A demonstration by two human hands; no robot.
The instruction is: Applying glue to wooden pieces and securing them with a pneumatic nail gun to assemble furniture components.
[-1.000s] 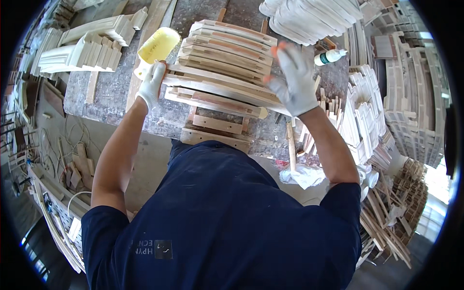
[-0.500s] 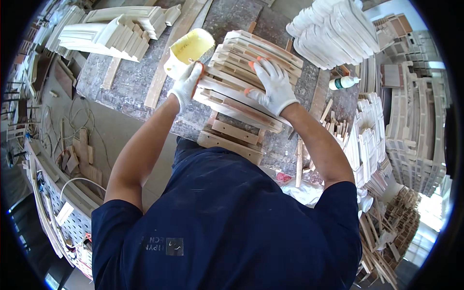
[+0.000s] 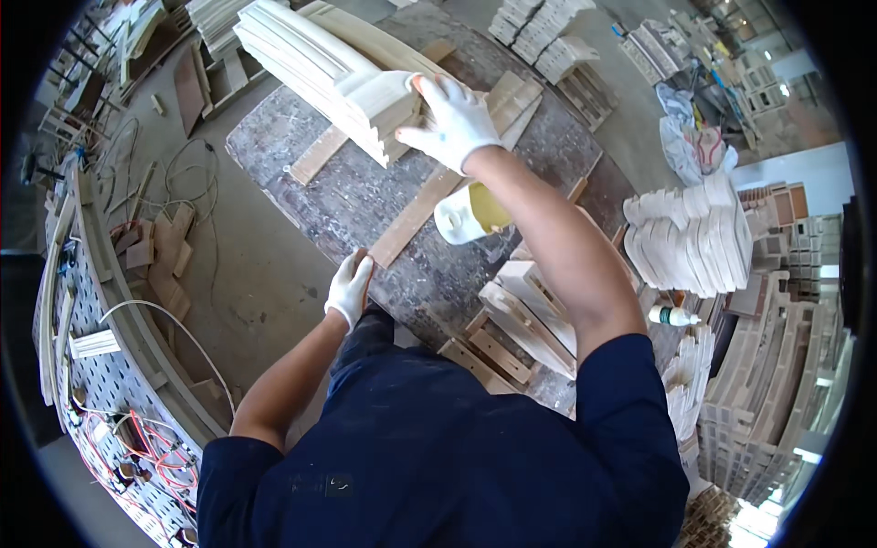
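Note:
At the near end of a stack of pale moulded wooden pieces (image 3: 315, 59), my right hand (image 3: 454, 123) in a white glove with orange fingertips reaches over the end. Its thumb and fingers are spread, touching the end of the stack. My left hand (image 3: 349, 290), gloved alike, is at the table's front edge beside the end of a flat wooden strip (image 3: 411, 219). Its fingers stretch out and hold nothing that shows. Below my right wrist stands a cut-open white plastic container (image 3: 461, 217) with yellowish contents. My right forearm partly hides the slatted wooden parts (image 3: 525, 315).
The worktable (image 3: 301, 119) is stained dark. A white bottle (image 3: 673, 316) lies right of my right arm, near a stack of curved wooden pieces (image 3: 690, 237). Cables (image 3: 183, 187) and wood scraps (image 3: 169, 256) lie on the floor at left, behind a perforated metal surface (image 3: 119, 384).
My right hand has left the slatted parts and crossed to the moulded stack. My left hand has left the container's side and come down to the table edge. The view has shifted left.

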